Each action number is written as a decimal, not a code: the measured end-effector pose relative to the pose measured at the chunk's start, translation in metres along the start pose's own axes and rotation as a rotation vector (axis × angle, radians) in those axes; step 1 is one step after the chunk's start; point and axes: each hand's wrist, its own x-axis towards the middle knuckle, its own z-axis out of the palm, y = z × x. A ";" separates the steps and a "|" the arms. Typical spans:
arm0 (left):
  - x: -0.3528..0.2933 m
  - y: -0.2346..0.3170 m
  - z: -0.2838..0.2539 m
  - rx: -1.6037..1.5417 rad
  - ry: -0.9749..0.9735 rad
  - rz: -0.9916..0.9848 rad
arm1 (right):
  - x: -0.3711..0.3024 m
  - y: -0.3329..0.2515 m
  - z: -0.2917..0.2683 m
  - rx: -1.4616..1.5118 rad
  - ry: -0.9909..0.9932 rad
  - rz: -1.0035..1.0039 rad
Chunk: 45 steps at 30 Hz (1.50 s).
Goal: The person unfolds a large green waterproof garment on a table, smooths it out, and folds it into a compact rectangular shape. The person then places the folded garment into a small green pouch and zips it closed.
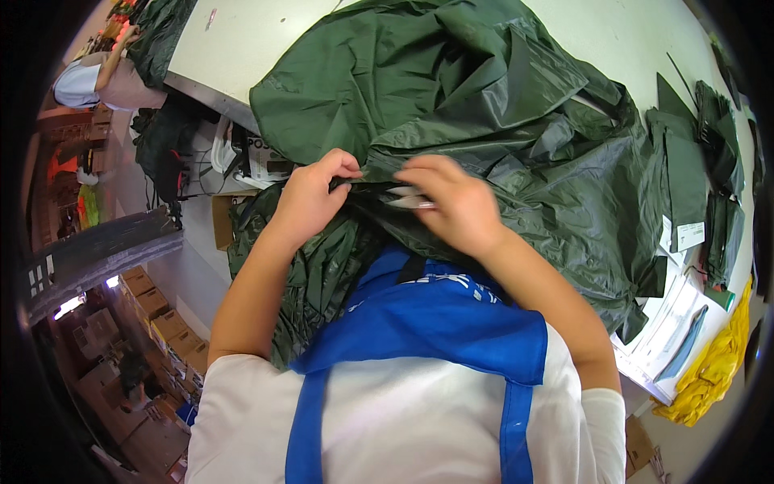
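Note:
Dark green, shiny coated fabric (451,89) lies bunched over the white table and hangs down over its near edge towards my lap. My left hand (310,200) is closed, with thumb and fingertips pinching a seam or edge of it. Close by on the right, my right hand (461,206) is slightly blurred and curled around small silver thread snips (409,200). Their pointed blades stick out to the left, under its fingers. The fingertips of both hands are a short gap apart above the fabric; the snips' handles are hidden in the palm.
Bare white tabletop (234,40) shows at the upper left. Folded dark green pieces (681,169) lie on the right, with papers (677,339) and yellow fabric (709,363) below them. Another person (105,81) is at the far left. Cardboard boxes (169,323) stand lower left.

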 end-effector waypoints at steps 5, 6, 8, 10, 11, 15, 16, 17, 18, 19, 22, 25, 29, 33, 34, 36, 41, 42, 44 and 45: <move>-0.028 -0.025 0.012 0.409 0.366 0.044 | 0.021 0.011 0.072 -0.072 -0.095 -0.041; -0.032 -0.036 0.020 0.396 0.396 0.020 | 0.021 0.014 0.078 -0.084 -0.105 -0.031; -0.039 -0.057 0.034 0.360 0.459 -0.024 | 0.021 0.015 0.082 -0.118 -0.128 -0.009; -0.041 -0.070 0.040 0.271 0.415 -0.010 | 0.024 0.006 0.082 -0.127 -0.121 -0.086; -0.044 -0.073 0.040 0.241 0.397 0.026 | 0.026 0.003 0.088 -0.137 -0.114 -0.145; -0.037 -0.065 0.004 -0.265 0.127 0.011 | 0.032 0.001 0.095 -0.171 -0.152 -0.244; -0.028 -0.071 -0.005 -0.452 0.050 -0.002 | 0.035 0.000 0.094 -0.173 -0.157 -0.256; -0.016 -0.071 -0.012 -0.585 0.046 -0.019 | 0.033 -0.005 0.090 -0.135 -0.119 -0.268; 0.000 -0.065 -0.018 -0.486 0.026 0.047 | 0.030 -0.011 0.086 -0.209 -0.184 -0.288; 0.020 -0.060 -0.018 -0.566 -0.033 0.001 | 0.029 -0.015 0.084 -0.201 -0.179 -0.287; 0.064 -0.047 0.007 -0.459 -0.198 0.039 | 0.023 -0.025 0.078 -0.228 -0.144 -0.258; 0.095 -0.028 0.037 -0.128 -0.263 0.241 | 0.012 -0.020 0.068 -0.299 -0.204 -0.229; 0.087 -0.017 0.039 -0.093 -0.129 0.122 | 0.015 -0.024 0.054 -0.220 -0.178 -0.211; 0.086 -0.017 0.035 0.010 -0.391 -0.025 | 0.011 -0.028 0.049 -0.247 -0.195 -0.170; 0.086 -0.015 0.034 0.007 -0.366 -0.002 | 0.010 -0.028 0.049 -0.251 -0.197 -0.158; 0.087 -0.019 0.037 0.036 -0.209 0.085 | 0.008 -0.026 0.047 -0.252 -0.206 -0.132; 0.090 -0.017 0.042 0.200 -0.402 -0.080 | 0.009 -0.028 0.050 -0.216 -0.207 -0.139; 0.095 -0.017 0.045 0.223 -0.430 -0.057 | 0.008 -0.026 0.049 -0.224 -0.196 -0.144; 0.096 -0.017 0.049 0.281 -0.458 -0.033 | 0.006 -0.024 0.050 -0.235 -0.203 -0.143; 0.095 -0.020 0.052 0.307 -0.409 -0.013 | 0.006 -0.023 0.052 -0.221 -0.197 -0.144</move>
